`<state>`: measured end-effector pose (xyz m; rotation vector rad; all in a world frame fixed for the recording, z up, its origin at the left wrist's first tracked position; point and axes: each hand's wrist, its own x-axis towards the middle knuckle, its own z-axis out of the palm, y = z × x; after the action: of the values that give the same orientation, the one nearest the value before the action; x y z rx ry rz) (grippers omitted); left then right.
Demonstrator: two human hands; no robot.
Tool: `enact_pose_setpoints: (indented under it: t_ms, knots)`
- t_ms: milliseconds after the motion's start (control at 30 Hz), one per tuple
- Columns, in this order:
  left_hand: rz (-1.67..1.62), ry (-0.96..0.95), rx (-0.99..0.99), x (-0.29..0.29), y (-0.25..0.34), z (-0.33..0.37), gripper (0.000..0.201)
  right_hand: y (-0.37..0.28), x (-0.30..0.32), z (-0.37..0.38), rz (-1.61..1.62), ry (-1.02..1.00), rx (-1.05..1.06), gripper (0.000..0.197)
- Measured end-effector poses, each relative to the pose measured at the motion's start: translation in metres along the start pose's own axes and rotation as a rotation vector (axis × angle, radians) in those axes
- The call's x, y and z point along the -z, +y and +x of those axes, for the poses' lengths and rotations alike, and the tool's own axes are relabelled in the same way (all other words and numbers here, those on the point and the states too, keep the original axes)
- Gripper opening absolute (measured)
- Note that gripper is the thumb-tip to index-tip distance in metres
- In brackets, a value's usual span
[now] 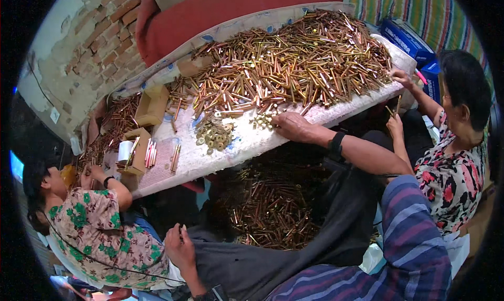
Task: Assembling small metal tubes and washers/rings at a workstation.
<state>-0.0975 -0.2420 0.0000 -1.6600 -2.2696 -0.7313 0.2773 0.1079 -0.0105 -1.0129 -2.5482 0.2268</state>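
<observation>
My right hand (294, 126) reaches across the table edge, its fingers curled together at the side of a small pile of metal nuts (261, 121). What sits between those fingertips, if anything, is hidden. Just left of the nuts lies a heap of flat washers (214, 135). Behind both, a large mound of brass-coloured threaded metal rods (294, 64) covers the tabletop. My left hand (180, 247) is low beside my leg, fingers loosely apart and pointing up, with nothing visible in it.
A co-worker (457, 143) at the right holds rods; another (94, 217) works at the left. An open cardboard box (137, 156) and a second carton (152, 105) stand on the table (247, 155). More rods (273, 211) lie below the table edge. Blue boxes (407, 39) stand far right.
</observation>
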Motion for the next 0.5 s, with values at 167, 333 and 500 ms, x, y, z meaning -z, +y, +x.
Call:
enact_pose_setpoints:
  t_ms: [167, 333, 500]
  knots:
    - [-0.130, -0.012, 0.062, 0.010, -0.002, 0.006, 0.022, -0.004, -0.004, -0.003, 0.044, 0.211, -0.046, 0.014]
    - [-0.478, -0.129, 0.286, 0.012, 0.031, 0.039, 0.025, -0.003, 0.002, -0.004, 0.061, 0.163, -0.099, 0.019]
    - [-0.568, -0.213, 0.094, -0.019, 0.070, 0.088, 0.021, -0.007, 0.020, -0.001, 0.095, 0.205, -0.098, 0.020]
